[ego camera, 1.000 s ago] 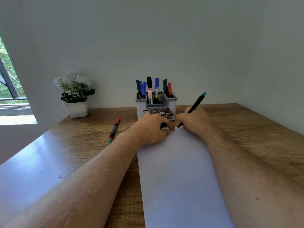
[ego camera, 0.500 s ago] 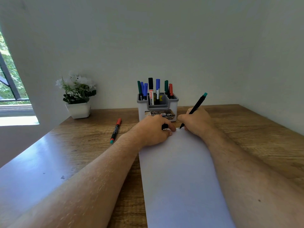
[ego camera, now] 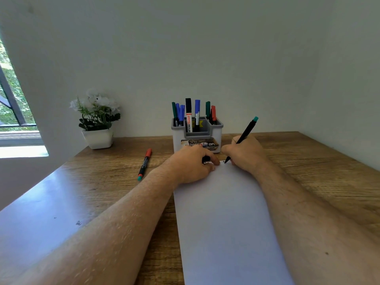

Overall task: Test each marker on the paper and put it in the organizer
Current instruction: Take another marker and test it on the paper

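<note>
My right hand (ego camera: pixel 245 154) grips a black marker with a teal end (ego camera: pixel 246 130), its tip touching the far edge of the white paper (ego camera: pixel 224 219), where a small mark shows. My left hand (ego camera: pixel 193 163) rests on the paper's far left corner and holds a small black cap (ego camera: pixel 206 159) in its curled fingers. The grey-and-white organizer (ego camera: pixel 197 138) stands just behind both hands, with several green, blue, black and red markers upright in it. A black marker with a red cap and teal end (ego camera: pixel 145 164) lies on the table left of my left hand.
A white pot of white flowers (ego camera: pixel 97 120) sits at the back left of the wooden table (ego camera: pixel 320 171). Walls close in behind and to the right. A window is at the far left. Glare covers the table's left part.
The marker tip has shifted slightly on the paper's far edge and a small mark has appeared there. Both hands stay in about the same place.
</note>
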